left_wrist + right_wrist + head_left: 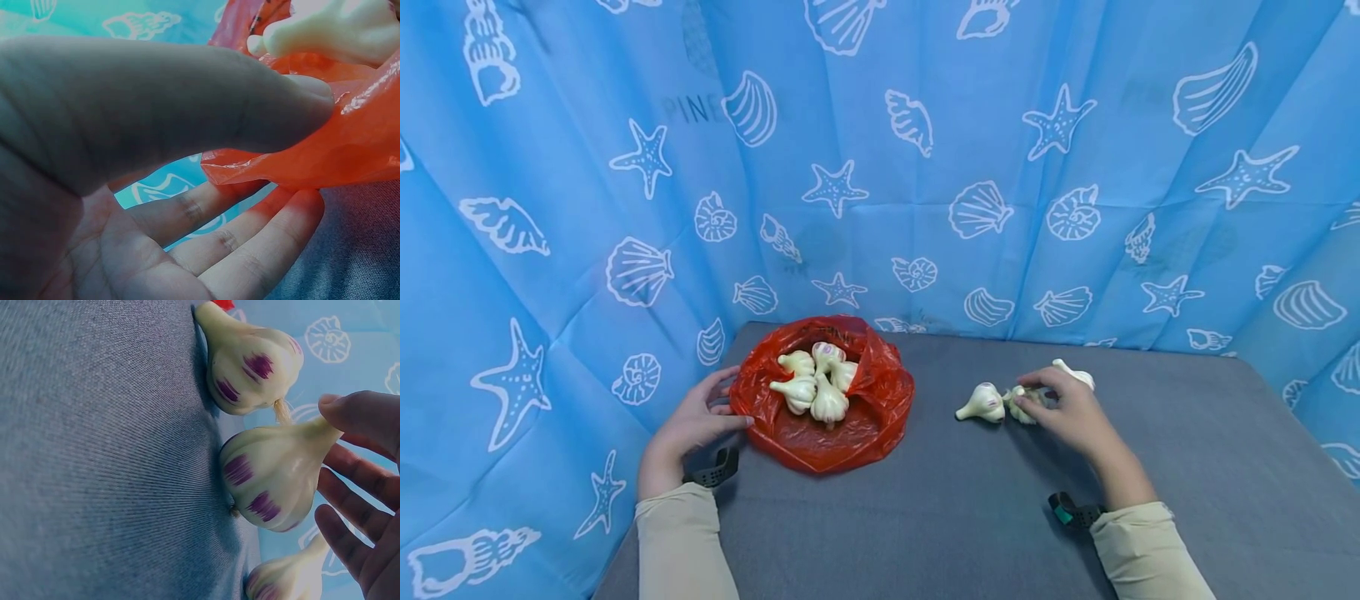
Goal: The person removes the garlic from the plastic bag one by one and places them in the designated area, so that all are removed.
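A red plastic bag (820,454) lies wide-mouthed on the grey cloth, with several white garlic bulbs (830,402) inside. My left hand (694,421) touches its left edge, fingers and thumb extended and spread apart; in the left wrist view the thumb (269,106) overlaps the red plastic. To the right, my right hand (1067,412) pinches the stem of a purple-marked garlic bulb (275,475) between thumb and forefinger. Another bulb (983,403) lies just left of it, stem pointing left. A third bulb (1075,375) shows partly behind the hand.
Grey cloth (880,525) covers the table. Behind and along the left stands a blue curtain (865,250) printed with white shells and starfish. Each wrist wears a dark strap, the left strap (718,468) and right strap (1072,510).
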Demonstrator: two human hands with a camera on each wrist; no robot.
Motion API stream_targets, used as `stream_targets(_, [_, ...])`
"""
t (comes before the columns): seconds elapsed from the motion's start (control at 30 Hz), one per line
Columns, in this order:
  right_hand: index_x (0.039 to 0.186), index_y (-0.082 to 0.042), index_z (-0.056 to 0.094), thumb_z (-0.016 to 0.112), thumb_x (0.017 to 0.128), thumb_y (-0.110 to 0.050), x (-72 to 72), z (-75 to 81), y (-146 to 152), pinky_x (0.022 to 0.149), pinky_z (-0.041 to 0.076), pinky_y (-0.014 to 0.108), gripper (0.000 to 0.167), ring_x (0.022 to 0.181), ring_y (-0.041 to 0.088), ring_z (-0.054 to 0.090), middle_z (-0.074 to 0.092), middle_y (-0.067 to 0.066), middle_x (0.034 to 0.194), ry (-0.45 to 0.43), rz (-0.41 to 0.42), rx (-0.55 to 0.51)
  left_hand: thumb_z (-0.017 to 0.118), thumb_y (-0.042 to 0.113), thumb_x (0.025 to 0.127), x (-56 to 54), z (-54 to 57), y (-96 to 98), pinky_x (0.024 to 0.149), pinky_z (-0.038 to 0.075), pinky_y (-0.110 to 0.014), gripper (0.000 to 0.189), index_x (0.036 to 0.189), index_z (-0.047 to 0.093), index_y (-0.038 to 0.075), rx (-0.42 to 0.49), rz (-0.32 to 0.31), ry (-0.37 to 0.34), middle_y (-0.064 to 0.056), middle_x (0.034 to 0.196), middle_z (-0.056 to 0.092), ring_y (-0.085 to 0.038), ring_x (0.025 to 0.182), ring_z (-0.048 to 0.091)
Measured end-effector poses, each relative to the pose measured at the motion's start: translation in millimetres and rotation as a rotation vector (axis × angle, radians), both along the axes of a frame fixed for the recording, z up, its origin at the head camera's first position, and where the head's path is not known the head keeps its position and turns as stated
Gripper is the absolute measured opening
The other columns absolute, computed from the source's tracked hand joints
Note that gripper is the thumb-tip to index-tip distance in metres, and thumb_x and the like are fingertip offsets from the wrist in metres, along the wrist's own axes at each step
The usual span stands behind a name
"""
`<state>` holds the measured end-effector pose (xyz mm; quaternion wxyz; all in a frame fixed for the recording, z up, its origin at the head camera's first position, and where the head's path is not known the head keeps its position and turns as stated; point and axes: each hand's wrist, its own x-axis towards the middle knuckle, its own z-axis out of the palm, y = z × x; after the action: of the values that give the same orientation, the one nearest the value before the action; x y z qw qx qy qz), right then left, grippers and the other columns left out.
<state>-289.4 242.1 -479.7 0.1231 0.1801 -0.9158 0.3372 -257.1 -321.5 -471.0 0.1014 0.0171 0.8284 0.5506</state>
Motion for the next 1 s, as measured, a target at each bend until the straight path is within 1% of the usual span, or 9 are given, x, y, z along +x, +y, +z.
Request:
stream_targets(0.1, [0.117,0.0,0.075,0.08,0.095,-0.011,-0.5,-0.4,-0.4,0.089,0.059,0.058,0.026,0.104,0.034,0.07,0.075,0.015,0.113,0.003,0.012,-0.002,0.08,0.01,0.092,0.2,0.3,-0.2,0.102,0.061,-0.047,0.098,0.169,0.019,0.007,-0.002,0.01,-0.002,-0.032,0.164,0.036,-0.049,0.135,0.058])
stream_targets(0.33, [0.118,0.0,0.075,0.081,0.094,-0.01,-0.5,-0.1,-0.8,0.09,0.058,0.059,0.027,0.105,0.035,0.069,0.075,0.016,0.115,-0.009,0.023,-0.011,0.079,0.009,0.093,0.2,0.0,-0.9,0.102,0.061,-0.046,0.097,0.169,0.019,0.006,0.003,0.002,0.002,-0.033,0.165,0.035,-0.05,0.136,0.058])
stream_targets(0.53, [0.116,-0.002,0.076,0.082,0.093,-0.01,0.0,-0.6,-2.1,0.09,0.058,0.061,0.025,0.104,0.033,0.07,0.075,0.015,0.113,-0.004,0.016,-0.005,0.079,0.011,0.093,1.7,1.1,0.8,0.105,0.059,-0.051,0.099,0.17,0.017,0.01,-0.02,0.02,-0.027,-0.032,0.165,0.034,-0.05,0.138,0.055])
stream_targets(0.63, [0.116,-0.003,0.077,0.083,0.092,-0.011,0.2,-0.2,-3.1,0.091,0.058,0.061,0.025,0.104,0.033,0.07,0.076,0.015,0.113,-0.001,0.014,-0.005,0.079,0.011,0.093,2.2,1.5,0.3,0.106,0.059,-0.052,0.099,0.17,0.017,0.01,-0.03,0.022,-0.032,-0.033,0.165,0.033,-0.051,0.138,0.055])
stream_targets(0.87, [0.116,-0.003,0.077,0.083,0.092,-0.011,2.0,2.2,-4.5,0.09,0.058,0.061,0.025,0.104,0.033,0.07,0.076,0.015,0.113,0.004,0.021,-0.016,0.079,0.01,0.093,0.5,-0.1,0.0,0.105,0.059,-0.051,0.099,0.17,0.018,0.009,-0.014,0.017,-0.02,-0.032,0.165,0.034,-0.05,0.138,0.055])
stream_targets(1.0, [0.115,-0.004,0.077,0.082,0.093,-0.011,3.0,1.9,-5.6,0.089,0.058,0.06,0.024,0.104,0.034,0.07,0.076,0.015,0.113,0.017,0.027,-0.017,0.08,0.012,0.092,1.6,-0.8,-0.1,0.105,0.059,-0.052,0.099,0.17,0.018,0.009,-0.018,0.02,-0.014,-0.032,0.165,0.034,-0.051,0.138,0.055])
